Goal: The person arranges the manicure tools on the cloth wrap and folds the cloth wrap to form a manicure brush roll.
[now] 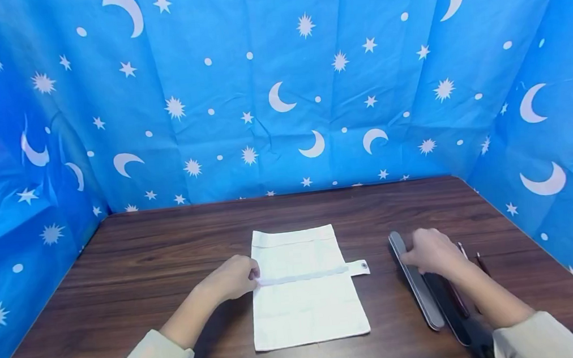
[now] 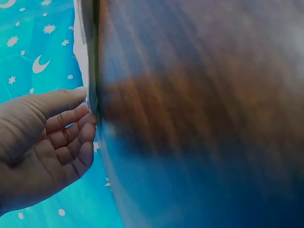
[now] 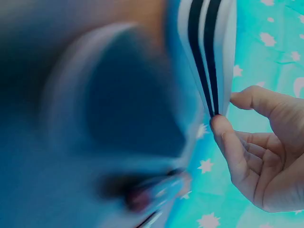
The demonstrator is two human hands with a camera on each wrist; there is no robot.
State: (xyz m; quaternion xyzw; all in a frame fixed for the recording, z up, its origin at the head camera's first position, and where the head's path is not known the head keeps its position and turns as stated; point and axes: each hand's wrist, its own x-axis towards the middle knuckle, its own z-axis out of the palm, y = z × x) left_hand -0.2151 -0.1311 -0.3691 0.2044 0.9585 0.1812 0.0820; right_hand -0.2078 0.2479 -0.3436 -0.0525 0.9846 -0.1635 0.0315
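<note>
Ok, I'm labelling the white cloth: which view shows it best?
The head view: it shows nearly all the cloth, with its snap strap; the left hand covers a bit of one edge. The left wrist view shows only a thin edge by the hand; in the right wrist view, I can't make it out.

Three views round the counter (image 1: pixel 168 229)
Head: from its near side, forward and down. Wrist views: close to it, left facing the left grip (image 1: pixel 234 277), right the right grip (image 1: pixel 433 252); head shares both.
</note>
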